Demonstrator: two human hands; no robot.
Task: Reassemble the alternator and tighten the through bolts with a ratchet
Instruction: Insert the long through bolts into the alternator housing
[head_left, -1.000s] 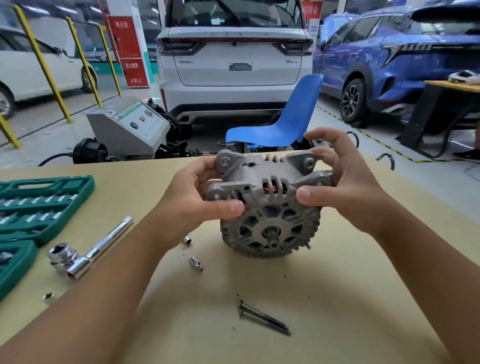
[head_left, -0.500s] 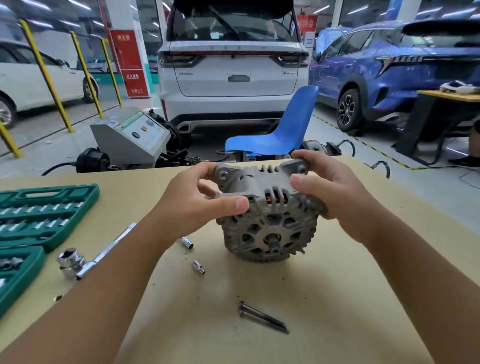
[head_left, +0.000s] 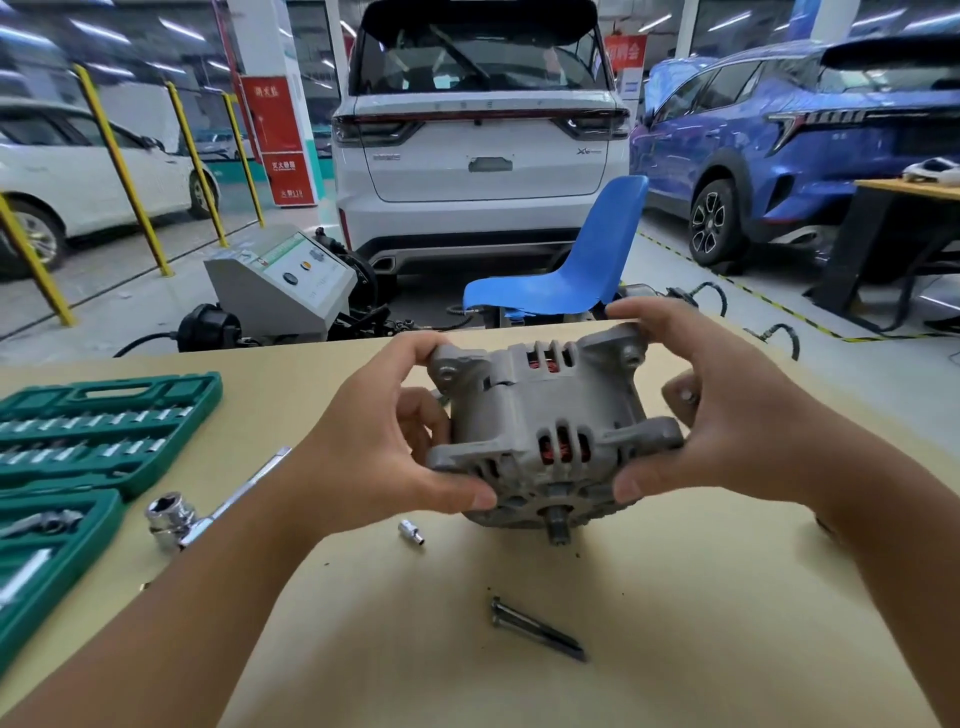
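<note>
**Bright, even light; blur and bending at the edges**

My feed is well lit from overhead ceiling strips (head_left: 182, 28), which smear into streaks. The counter (head_left: 675, 597) shows only soft, faint shadows under the hands (head_left: 363, 457). Glare sits on the socket wrench (head_left: 171, 514). The wide lens bows the yellow posts (head_left: 119, 166); the far cars look soft, and my forearms blur near the bottom corners.

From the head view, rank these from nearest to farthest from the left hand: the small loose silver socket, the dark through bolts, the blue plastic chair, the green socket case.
1. Small loose silver socket, just right of the left hand, on the table.
2. Dark through bolts, nearer the table's front edge, to the right.
3. Green socket case, far left.
4. Blue plastic chair, beyond the table.
</note>
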